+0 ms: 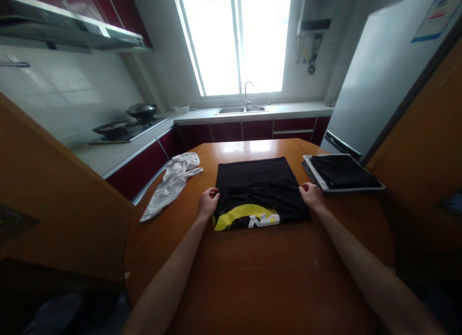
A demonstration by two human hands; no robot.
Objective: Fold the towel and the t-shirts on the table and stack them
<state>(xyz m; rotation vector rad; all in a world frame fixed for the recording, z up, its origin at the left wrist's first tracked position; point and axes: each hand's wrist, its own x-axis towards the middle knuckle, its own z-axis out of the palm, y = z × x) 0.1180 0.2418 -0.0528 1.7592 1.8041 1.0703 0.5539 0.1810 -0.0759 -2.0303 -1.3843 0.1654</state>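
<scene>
A black shirt point(258, 181) with a yellow arc and white lettering lies folded on the wooden table, its printed part toward me. My left hand point(209, 202) pinches its left edge, about midway along. At the opposite edge, my right hand point(312, 196) has the cloth between thumb and fingers. A crease runs across the shirt between the two hands.
A crumpled white garment point(169, 183) lies at the left of the round table point(252, 287). Folded dark and white clothes point(342, 172) are stacked at the right. Beyond stand a counter with a sink point(241, 109), a stove with pans point(141, 110) and a fridge point(375, 75).
</scene>
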